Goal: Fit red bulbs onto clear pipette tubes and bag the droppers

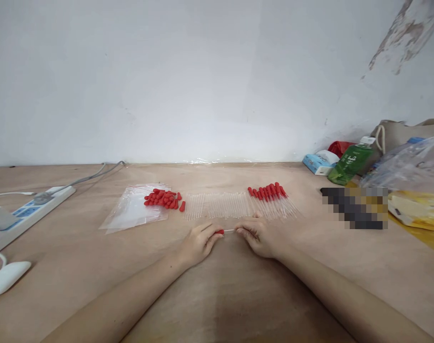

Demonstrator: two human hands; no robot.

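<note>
My left hand [200, 242] pinches a red rubber bulb [220, 232], most of it hidden by the fingers. From the right, my right hand [257, 236] grips a thin clear glass tube [230, 231], whose left end meets the bulb; how deep it sits inside I cannot tell. Beyond my hands lies a row of bare glass tubes [220, 206]. To their left is a pile of loose red bulbs [162, 197], partly on clear plastic bags [131, 209]. Right of the row, several droppers with red bulbs fitted [272, 193] lie side by side.
A white power strip [27, 209] with cables and a white mouse-like object [9, 278] are at the left. On the right stand a tissue pack [319, 163], a green bottle [351, 162], a blurred dark object [354, 208] and plastic bags [413, 166]. A wall [202, 85] closes the back.
</note>
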